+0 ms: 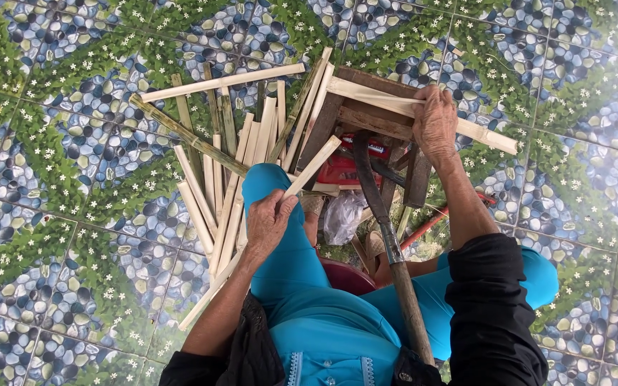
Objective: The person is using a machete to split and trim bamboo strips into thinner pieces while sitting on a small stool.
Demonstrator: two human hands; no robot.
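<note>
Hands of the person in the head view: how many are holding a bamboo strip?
2. The left hand holds a pale strip above the knee. The right hand presses a longer strip onto the wooden stool. No other hands show.

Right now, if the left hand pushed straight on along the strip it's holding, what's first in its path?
The left hand points up and right along its bamboo strip. Going on that way it would probably first meet the low wooden stool, near the red packet under it. Depth is unclear from overhead, so it might pass above.

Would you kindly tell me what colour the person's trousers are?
The trousers are bright turquoise blue, clearest in the head view.
</note>
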